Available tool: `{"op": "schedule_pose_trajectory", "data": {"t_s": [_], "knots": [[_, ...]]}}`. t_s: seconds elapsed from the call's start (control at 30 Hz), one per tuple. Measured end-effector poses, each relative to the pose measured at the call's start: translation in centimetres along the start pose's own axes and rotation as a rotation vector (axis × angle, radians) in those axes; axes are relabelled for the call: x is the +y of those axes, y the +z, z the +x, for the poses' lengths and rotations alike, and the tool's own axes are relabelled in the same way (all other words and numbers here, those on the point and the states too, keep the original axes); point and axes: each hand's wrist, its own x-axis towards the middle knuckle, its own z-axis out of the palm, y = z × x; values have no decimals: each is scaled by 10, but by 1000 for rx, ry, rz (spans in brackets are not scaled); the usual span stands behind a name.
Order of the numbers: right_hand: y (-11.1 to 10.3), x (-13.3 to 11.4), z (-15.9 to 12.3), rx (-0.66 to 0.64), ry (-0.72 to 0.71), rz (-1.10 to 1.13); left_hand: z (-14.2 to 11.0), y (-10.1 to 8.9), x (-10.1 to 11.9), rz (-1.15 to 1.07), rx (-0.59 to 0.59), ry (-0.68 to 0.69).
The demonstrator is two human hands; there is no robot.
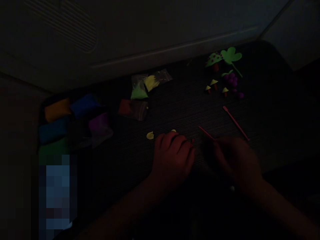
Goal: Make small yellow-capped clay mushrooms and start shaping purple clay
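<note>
My right hand (240,158) pinches a thin pink clay modelling tool (206,132), its tip pointing up and left above the dark table. My left hand (173,158) rests on the table with its fingers curled down; what lies under them, if anything, is hidden. A bit of pale yellow clay (173,131) peeks out behind its knuckles, and a flattened yellow clay piece (150,135) lies just to its left. Between the hands sits a tiny red clay bit (192,140). A second pink modelling tool (236,123) lies beyond my right hand. The light is very dim.
Finished clay shapes stand at the back right: a green spotted mushroom (214,61), a green clover (231,56), purple grapes (231,79) and small yellow-capped mushrooms (214,83). Bags of yellow (151,82), green (139,92) and red clay (126,107) lie mid-table. Several coloured packs (58,110) fill the left.
</note>
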Motion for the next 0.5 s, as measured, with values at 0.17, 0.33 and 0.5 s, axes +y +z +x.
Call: {"op": "schedule_pose_trajectory", "data": {"t_s": [0.17, 0.33, 0.5], "knots": [[5, 7, 22, -39, -63, -79, -3, -3, 0, 2, -14, -27], [-4, 1, 34, -45, -293, -42, -4, -4, -2, -2, -47, -27], [-7, -5, 46, -243, -492, -19, -4, -4, -4, -14, -59, -19]]}}
